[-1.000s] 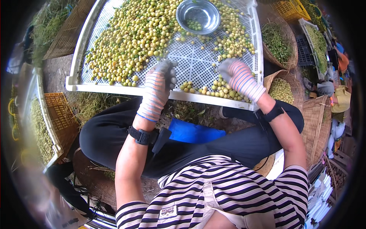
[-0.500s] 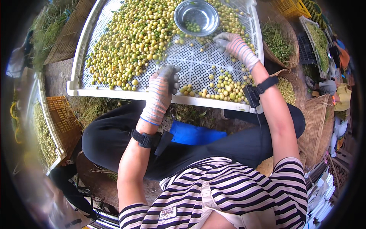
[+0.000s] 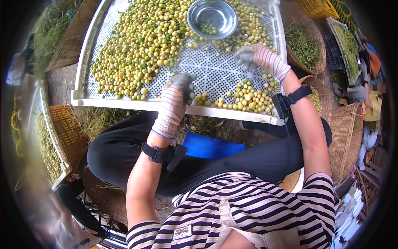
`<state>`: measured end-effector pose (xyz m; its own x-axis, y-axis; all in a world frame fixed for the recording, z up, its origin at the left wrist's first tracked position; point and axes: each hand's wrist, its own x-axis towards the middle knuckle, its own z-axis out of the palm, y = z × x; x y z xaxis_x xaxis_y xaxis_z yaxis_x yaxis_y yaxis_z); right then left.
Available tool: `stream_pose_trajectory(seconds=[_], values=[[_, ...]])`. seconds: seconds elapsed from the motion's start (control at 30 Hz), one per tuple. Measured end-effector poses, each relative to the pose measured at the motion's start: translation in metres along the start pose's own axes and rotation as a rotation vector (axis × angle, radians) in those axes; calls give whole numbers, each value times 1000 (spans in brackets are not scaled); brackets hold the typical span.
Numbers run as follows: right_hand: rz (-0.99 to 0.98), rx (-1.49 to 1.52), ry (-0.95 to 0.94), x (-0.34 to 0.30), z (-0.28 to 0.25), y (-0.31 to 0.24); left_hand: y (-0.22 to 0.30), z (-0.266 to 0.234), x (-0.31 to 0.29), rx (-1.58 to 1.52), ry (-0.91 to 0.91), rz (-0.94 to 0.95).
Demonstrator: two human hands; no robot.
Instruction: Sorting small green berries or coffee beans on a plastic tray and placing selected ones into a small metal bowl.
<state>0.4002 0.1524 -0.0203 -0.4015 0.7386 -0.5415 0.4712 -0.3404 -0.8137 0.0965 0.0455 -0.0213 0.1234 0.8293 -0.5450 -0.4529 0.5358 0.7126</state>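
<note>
A white mesh tray (image 3: 89, 101) lies before me, heaped with small round yellow-green fruits (image 3: 143, 45). My left hand (image 3: 176, 93), in a striped glove with grey fingers, rests at the tray's near edge. Its fingers are curled in, and what they hold, if anything, is hidden. Over the tray's right part hovers my right hand (image 3: 259, 58), gloved alike, fingers bent but apart, nothing seen in them. Below it lies a smaller pile of paler fruits (image 3: 251, 97). A metal bowl (image 3: 190, 25) with some green fruits inside sits among the fruits at the far side.
Orange-yellow crates stand at left (image 3: 68, 126) and far right (image 3: 319, 8). Woven baskets (image 3: 342, 141) flank me on the right, one holding green stems (image 3: 302, 45). A blue sheet (image 3: 211, 146) lies between my legs. Another person (image 3: 369, 99) sits at the far right.
My right hand has drawn slightly nearer and to the right, away from the bowl, with its fingers now pointing more downward. My left hand has hardly moved.
</note>
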Motion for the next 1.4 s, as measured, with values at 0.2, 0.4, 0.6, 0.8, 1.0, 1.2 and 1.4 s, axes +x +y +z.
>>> stream_pose_trajectory(seconds=[0.2,0.4,0.6,0.8,1.0,1.2,1.4], values=[[139,151,-246,14,48,2,-3,12,-3,38,31,-21],[152,59,-58,-8,-10,-2,0,11,-4,15,27,-33],[338,45,133,5,-41,28,-6,13,-1,50,6,-57],[51,-97,569,58,-37,5,-6,14,4,10,52,-91],[-137,-800,336,18,7,-15,-7,17,6,29,24,-100],[-239,-784,14,1,21,-15,-9,20,5,57,4,-74],[-270,-784,327,-1,16,-7,-9,21,6,76,-27,-66]])
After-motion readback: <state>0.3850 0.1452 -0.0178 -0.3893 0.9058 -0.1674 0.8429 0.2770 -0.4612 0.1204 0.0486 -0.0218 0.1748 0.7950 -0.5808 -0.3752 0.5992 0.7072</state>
